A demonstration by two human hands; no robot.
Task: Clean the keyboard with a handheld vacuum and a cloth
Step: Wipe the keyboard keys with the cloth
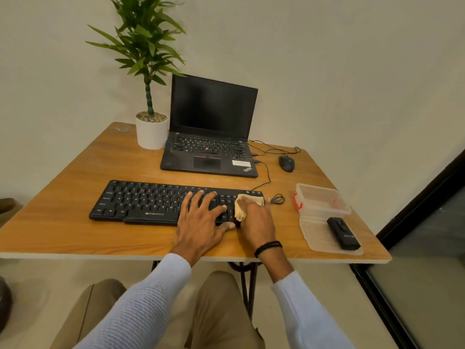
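A black keyboard [141,201] lies across the middle of the wooden table [75,233]. My left hand [200,220] rests flat on its right half with the fingers spread over the keys. My right hand [256,220] grips a crumpled beige cloth [241,210] and presses it on the keyboard's right end, over the number pad. The black handheld vacuum [343,233] lies on a clear plastic lid [314,238] at the table's right front, away from both hands.
An open black laptop [211,137] stands behind the keyboard. A potted plant [151,132] is to its left and a black mouse [286,163] with cables to its right. A clear plastic box [319,200] with a red clasp sits by the lid.
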